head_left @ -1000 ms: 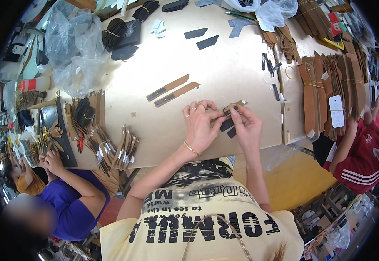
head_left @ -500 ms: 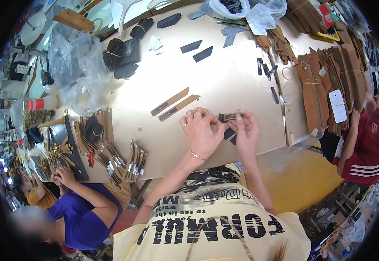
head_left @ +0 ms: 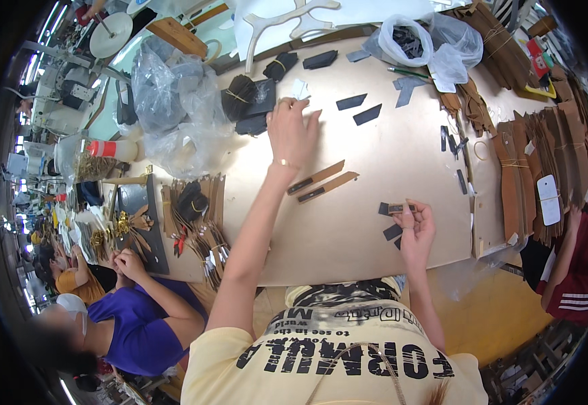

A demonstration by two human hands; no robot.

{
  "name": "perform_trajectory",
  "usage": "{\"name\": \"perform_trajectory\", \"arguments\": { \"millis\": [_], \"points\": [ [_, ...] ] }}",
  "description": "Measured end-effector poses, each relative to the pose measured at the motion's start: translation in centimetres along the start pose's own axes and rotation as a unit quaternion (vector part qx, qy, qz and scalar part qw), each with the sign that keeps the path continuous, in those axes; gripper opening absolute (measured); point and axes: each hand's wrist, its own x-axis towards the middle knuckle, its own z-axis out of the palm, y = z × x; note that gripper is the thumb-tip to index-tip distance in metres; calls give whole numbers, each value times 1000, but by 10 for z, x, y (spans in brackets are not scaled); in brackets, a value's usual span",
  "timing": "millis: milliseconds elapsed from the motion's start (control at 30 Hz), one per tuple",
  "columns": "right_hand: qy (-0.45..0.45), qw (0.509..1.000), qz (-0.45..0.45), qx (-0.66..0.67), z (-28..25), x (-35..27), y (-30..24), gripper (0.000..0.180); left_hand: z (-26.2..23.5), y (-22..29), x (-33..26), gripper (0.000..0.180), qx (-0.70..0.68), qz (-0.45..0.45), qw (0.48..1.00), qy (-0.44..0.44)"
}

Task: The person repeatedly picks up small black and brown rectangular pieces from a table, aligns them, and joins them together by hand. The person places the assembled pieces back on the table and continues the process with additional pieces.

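My right hand (head_left: 418,227) pinches a small brown leather piece with a black patch (head_left: 400,208) between thumb and fingers, low over the table. Beside it lie small black pieces (head_left: 392,232), partly covered by the hand. My left hand (head_left: 290,133) reaches far across the table with fingers and thumb apart, next to a stack of black pieces (head_left: 250,125) and a white scrap (head_left: 300,89). I see nothing held in it, though its fingertips are partly hidden. Two brown strips with black ends (head_left: 327,181) lie side by side, nearer me than that hand.
Two black slanted pieces (head_left: 359,109) lie on the table (head_left: 348,236). Bundled brown strips (head_left: 515,169) are stacked at right, with more bundles (head_left: 206,246) at left. Plastic bags (head_left: 172,101) stand far left, another bag (head_left: 405,44) at the back. Co-workers sit on both sides.
My left hand has left the right hand's side and stretched forward and left to the black stack. My right hand still holds the small leather piece. The whole view has shifted.
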Motion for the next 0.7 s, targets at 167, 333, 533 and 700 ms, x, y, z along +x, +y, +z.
{"name": "perform_trajectory", "arguments": {
  "millis": [167, 333, 533, 700],
  "points": [
    [-9, 1000, -3, -11, -1, 0, -3, 19, 17, -34, 24, 13, 165, 108, 977, -79],
    [-18, 1000, 0, -13, -3, 2, -2, 19, 3, -18, 10, 7, 105, 149, 983, -13],
    [-12, 1000, 13, -5, -1, 2, -6, 21, -11, 69, -109, 25, -38, 319, 946, -41],
    [-9, 1000, 18, -9, 0, 1, -8, 21, -2, 77, -142, 24, 3, 327, 943, -67]
  ]
}}
